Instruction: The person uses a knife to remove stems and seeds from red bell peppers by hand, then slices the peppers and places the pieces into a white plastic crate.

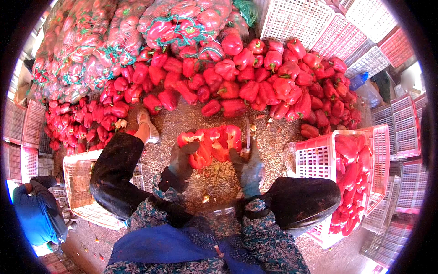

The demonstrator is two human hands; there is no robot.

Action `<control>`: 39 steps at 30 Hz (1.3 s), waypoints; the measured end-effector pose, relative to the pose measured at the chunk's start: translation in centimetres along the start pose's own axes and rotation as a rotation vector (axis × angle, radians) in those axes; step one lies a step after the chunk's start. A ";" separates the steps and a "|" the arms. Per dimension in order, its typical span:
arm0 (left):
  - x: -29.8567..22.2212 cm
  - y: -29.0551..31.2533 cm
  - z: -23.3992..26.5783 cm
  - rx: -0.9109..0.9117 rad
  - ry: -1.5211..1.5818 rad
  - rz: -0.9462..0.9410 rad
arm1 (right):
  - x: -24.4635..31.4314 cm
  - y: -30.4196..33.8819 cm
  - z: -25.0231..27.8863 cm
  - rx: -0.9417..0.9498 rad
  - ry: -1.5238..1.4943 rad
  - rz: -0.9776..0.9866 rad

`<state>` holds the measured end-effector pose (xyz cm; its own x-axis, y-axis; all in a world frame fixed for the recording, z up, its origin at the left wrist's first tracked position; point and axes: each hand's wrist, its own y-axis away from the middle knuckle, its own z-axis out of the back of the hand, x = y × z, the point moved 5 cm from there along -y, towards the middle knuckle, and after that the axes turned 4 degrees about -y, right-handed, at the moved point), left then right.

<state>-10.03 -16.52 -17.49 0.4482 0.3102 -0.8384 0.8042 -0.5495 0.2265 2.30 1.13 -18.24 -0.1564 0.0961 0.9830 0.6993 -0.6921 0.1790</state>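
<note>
A split red bell pepper [211, 142] is spread open between my hands, its pale inner ribs and seeds showing. My gloved left hand [184, 160] is closed on the pepper's left side. On the other side, my gloved right hand [248, 168] is closed around a knife [247, 133], whose narrow blade points away from me. The fingers of that hand also touch the pepper's right edge. Seeds and scraps cover the floor [214, 180] beneath.
A large heap of whole red peppers [255, 86] lies ahead, with filled net sacks [91, 41] behind it. At right, a crate [315, 160] holds cut peppers. Another crate [82, 187] stands by my left leg. Stacked crates [296, 23] line the back. A person in blue [34, 219] is at far left.
</note>
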 end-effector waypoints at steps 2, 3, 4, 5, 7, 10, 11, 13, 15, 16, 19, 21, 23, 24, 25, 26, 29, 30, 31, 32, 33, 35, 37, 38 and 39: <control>0.1 0.5 0.1 -0.085 -0.041 -0.053 | 1.0 0.0 0.7 -0.148 0.078 0.251; 0.0 0.7 0.2 -0.128 -0.062 -0.079 | 1.7 0.4 0.3 -0.100 0.248 0.384; 0.0 0.7 0.0 -0.087 -0.068 -0.052 | 2.5 1.2 -0.3 -0.053 0.419 0.515; -0.2 0.8 -0.1 -0.045 -0.074 -0.025 | 3.3 1.9 -1.1 -0.004 0.591 0.644; -0.4 1.1 -0.8 -0.028 -0.094 -0.009 | 2.2 2.1 -2.7 0.100 0.698 0.521; -0.1 1.8 -2.6 -0.053 -0.088 -0.018 | -0.1 1.0 -2.8 0.212 0.764 0.273; 0.0 1.9 -2.5 -0.050 -0.082 -0.004 | 0.1 0.9 -2.8 0.188 0.699 0.336; 0.2 2.0 -2.2 -0.042 -0.069 0.024 | 0.6 1.0 -2.4 0.137 0.566 0.461; 1.0 2.1 -2.0 -0.036 0.016 0.041 | 2.0 1.0 -1.9 0.183 0.521 0.277; 1.3 2.0 -2.1 -0.028 0.055 0.052 | 2.5 0.9 -1.5 0.204 0.497 0.207; 2.1 0.5 -1.3 0.085 0.127 0.019 | 1.6 0.7 -1.2 0.194 0.313 0.198; 1.5 0.5 -1.0 0.061 0.087 0.012 | 1.1 0.9 -0.9 0.268 0.009 -0.016; -0.3 0.6 -1.2 0.033 0.073 -0.020 | 2.8 1.8 -0.9 0.263 -0.358 -0.151; -1.2 0.4 -1.3 0.022 0.083 -0.044 | 3.4 1.7 -0.4 0.217 -0.363 -0.136; -1.8 0.2 -1.4 0.018 0.098 -0.066 | 4.1 1.5 0.5 0.165 -0.365 -0.118; -2.2 0.3 -0.4 0.037 0.112 -0.089 | 4.9 0.6 1.2 0.090 -0.347 -0.103; -2.7 0.4 0.5 -0.007 0.092 -0.062 | 3.7 -1.4 3.2 0.009 -0.179 0.024; -2.8 0.3 0.2 0.044 0.108 -0.064 | 2.7 -1.5 3.0 0.091 -0.118 0.019; -2.9 0.5 0.0 0.054 0.064 -0.012 | 2.2 -1.3 2.5 0.175 -0.056 0.014; -3.2 0.8 -0.2 0.065 0.018 0.040 | 1.7 -1.2 2.2 0.258 0.006 0.008; -3.5 1.2 -0.5 0.076 -0.027 0.092 | 1.4 -0.9 1.9 0.303 -0.025 0.002; -4.2 1.4 -0.7 0.118 -0.219 0.098 | 2.8 0.0 0.3 0.400 -0.091 -0.010; -4.5 1.6 -0.6 0.146 -0.391 0.073 | 2.1 0.0 0.3 0.367 0.189 0.246; -4.7 1.6 -0.5 0.126 -0.424 0.052 | 1.9 0.0 0.1 0.367 0.273 0.269; -4.9 1.7 -0.4 0.105 -0.457 0.031 | 1.8 0.2 -0.2 0.367 0.356 0.293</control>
<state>-10.70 -18.65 -12.80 0.2347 -0.0679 -0.9697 0.7389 -0.6357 0.2234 2.01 1.03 -16.41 -0.1004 -0.3523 0.9305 0.9345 -0.3544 -0.0334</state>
